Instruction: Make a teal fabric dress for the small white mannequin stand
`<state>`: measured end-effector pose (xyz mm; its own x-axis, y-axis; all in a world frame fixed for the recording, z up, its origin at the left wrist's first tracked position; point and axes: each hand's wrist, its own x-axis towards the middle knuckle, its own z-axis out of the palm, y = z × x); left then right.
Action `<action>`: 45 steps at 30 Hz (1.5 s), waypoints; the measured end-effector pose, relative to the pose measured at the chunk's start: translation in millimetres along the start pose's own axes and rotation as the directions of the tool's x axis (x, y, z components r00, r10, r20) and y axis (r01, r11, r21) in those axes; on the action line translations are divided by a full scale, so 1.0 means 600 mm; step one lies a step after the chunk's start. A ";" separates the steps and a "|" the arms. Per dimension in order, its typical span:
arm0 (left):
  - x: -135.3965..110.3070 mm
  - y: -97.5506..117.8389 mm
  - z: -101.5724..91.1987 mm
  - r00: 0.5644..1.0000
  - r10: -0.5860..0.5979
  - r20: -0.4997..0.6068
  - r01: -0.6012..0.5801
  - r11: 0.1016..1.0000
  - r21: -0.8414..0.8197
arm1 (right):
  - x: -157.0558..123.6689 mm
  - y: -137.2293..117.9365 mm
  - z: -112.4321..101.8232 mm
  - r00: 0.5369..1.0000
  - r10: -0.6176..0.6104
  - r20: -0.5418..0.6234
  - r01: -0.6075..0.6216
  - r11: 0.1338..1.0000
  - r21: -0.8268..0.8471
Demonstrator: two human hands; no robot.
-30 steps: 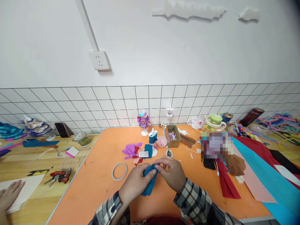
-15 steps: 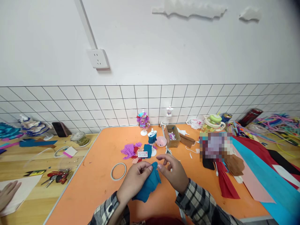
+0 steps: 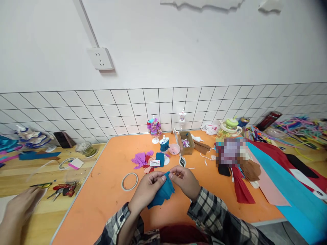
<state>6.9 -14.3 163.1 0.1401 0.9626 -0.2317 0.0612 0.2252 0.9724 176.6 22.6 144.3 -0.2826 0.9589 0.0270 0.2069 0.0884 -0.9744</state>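
My left hand (image 3: 146, 190) pinches the upper edge of a ruffled piece of teal crepe paper (image 3: 163, 195) between thumb and forefinger. The fingertips of my right hand (image 3: 187, 182) are closed on the same edge, close beside the left ones. The rest of the paper hangs below the fingers, over the orange table (image 3: 109, 207). Just beyond my hands stands a small dress-form mannequin (image 3: 164, 145) with a teal top. At its foot lie a teal scrap (image 3: 160, 157), a small white label box (image 3: 154, 163) and purple crepe scraps (image 3: 140, 160).
A tape ring (image 3: 122, 182) lies left of my hands. Behind are a pink bowl (image 3: 174, 149), a cardboard box (image 3: 189, 150), and two more mannequins, one dressed (image 3: 154, 128), one bare (image 3: 182, 117). Coloured sheets (image 3: 273, 170) cover the right side. Another person's hand (image 3: 21, 206) rests at far left.
My right hand has moved in to the teal paper and its fingers have closed on the edge. The other person's hand has moved farther into view. The view has shifted slightly.
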 end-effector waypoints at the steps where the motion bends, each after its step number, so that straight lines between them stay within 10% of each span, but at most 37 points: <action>1: -0.002 0.001 -0.001 0.999 -0.034 0.007 0.034 0.997 -0.076 | 0.000 0.002 0.000 1.000 0.030 0.009 -0.030 0.998 0.051; 6: -0.010 0.000 -0.002 0.980 -0.167 0.110 0.198 0.884 -0.423 | 0.002 0.015 0.003 0.995 0.080 0.054 -0.089 0.977 0.195; 12: 0.000 -0.010 0.001 0.992 -0.077 0.096 0.108 0.923 -0.370 | 0.001 0.018 0.009 0.993 0.054 0.104 -0.080 0.962 0.262; 19: 0.002 -0.021 -0.018 0.927 0.314 -0.208 -0.235 0.913 0.333 | -0.001 0.010 -0.015 0.987 0.002 -0.158 0.019 0.991 0.135; 24: -0.006 -0.041 -0.025 0.841 0.526 -0.123 -0.333 0.684 0.649 | -0.007 0.011 -0.007 0.931 0.297 0.212 -0.347 0.899 0.267; 31: -0.010 -0.069 0.006 0.923 0.335 -0.187 -0.222 0.864 0.452 | -0.008 0.011 0.023 0.943 0.287 0.166 -0.322 0.913 0.249; 37: -0.008 -0.093 0.038 0.966 -0.021 -0.258 -0.021 0.988 -0.156 | -0.007 0.037 0.025 0.966 0.244 0.080 -0.244 0.970 -0.010; 45: 0.008 -0.113 0.041 0.945 -0.323 -0.058 0.318 0.945 -0.079 | -0.011 0.096 0.029 0.921 0.353 0.166 -0.350 0.936 -0.050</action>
<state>27.7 -28.7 95.6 0.0557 0.8455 -0.5310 0.0243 0.5306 0.8473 174.3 16.4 84.3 -0.3426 0.8693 -0.3562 0.3392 -0.2391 -0.9098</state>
